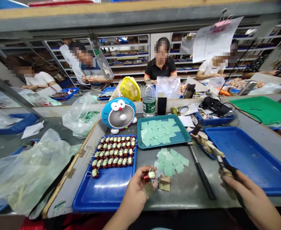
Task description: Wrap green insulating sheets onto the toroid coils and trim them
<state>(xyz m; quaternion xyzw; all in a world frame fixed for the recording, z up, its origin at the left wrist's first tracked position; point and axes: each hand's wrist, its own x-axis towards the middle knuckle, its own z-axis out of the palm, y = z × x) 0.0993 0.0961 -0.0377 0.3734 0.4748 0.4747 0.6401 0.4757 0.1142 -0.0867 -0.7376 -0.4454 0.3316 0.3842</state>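
Note:
My left hand (135,188) is closed around a small wire-wound coil (151,175) with a pale top, red-brown winding and thin pins. A drab tape-like piece shows against its fingers. Just right of the coil, a small block with brownish tape (165,182) sits on the bench. My right hand (247,191) grips a tool (223,166) with a metal end and a dark, wrapped-looking handle; its exact kind is unclear. Beyond my hands lies a loose pile of pale green paper-like squares (170,161). Rows of similar coils (114,151) stand in a blue tray (99,195) at left.
More green squares fill a teal tray (164,144). A black-handled tool (203,177) lies beside another blue tray (255,159). Behind stand a cartoon-faced fan (118,115), a water bottle (149,99) and a phone (162,106). Several people work across the bench. Plastic bags (35,172) lie left.

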